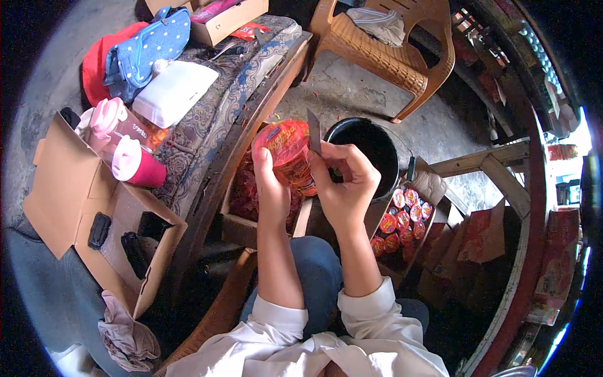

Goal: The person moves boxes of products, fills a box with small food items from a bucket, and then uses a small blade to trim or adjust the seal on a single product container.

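My left hand (pixel 271 191) is closed round a red plastic cup (pixel 286 146) with a printed film and a round top, tilted so that the top faces left and up. A thin knife blade (pixel 313 129) stands upright at the cup's right side, its handle hidden in my right hand (pixel 347 185), whose fingers are bent round it. The blade looks close to the film; whether it touches, I cannot tell. Beneath my left hand, a cardboard box (pixel 242 227) holds crumpled red wrappings (pixel 244 191). Right of my right forearm is a box of small red-lidded cups (pixel 402 220).
A black bucket (pixel 394 154) stands just beyond my right hand. On the patterned bench at left are an open cardboard box (pixel 63 182), a pink tumbler (pixel 147 169), a white container (pixel 176 94) and a blue dotted bag (pixel 151 53). A brown chair (pixel 377 60) stands ahead; shelves line the right.
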